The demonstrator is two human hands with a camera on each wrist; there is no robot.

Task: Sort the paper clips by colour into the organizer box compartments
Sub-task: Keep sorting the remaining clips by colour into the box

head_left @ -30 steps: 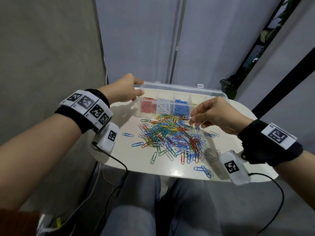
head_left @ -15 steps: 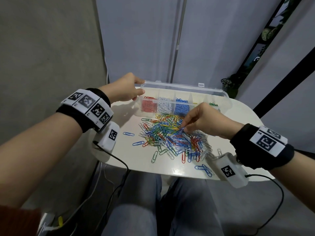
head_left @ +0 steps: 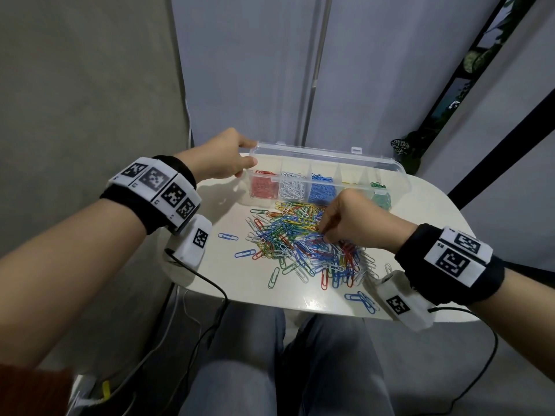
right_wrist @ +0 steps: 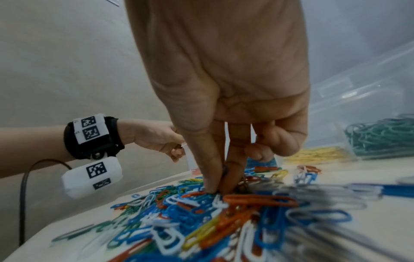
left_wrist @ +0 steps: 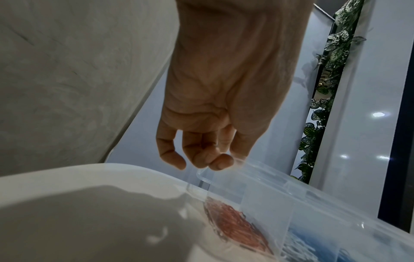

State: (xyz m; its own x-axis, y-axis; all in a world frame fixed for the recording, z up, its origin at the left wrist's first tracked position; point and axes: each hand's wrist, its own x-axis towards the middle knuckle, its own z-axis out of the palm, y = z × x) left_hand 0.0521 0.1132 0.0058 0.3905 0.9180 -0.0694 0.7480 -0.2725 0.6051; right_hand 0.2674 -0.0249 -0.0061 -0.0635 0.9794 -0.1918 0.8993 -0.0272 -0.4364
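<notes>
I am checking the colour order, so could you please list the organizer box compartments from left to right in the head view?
Red clips → white clips → blue clips → yellow clips, mostly hidden behind the right hand → green clips.

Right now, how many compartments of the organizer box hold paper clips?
5, in a row across the organizer box: red clips leftmost, then white clips, blue clips, yellow clips, green clips rightmost. The right hand partly hides the yellow ones.

Head view down over table [head_left: 420, 223], wrist views close, sharing organizer box [head_left: 330, 154]
</notes>
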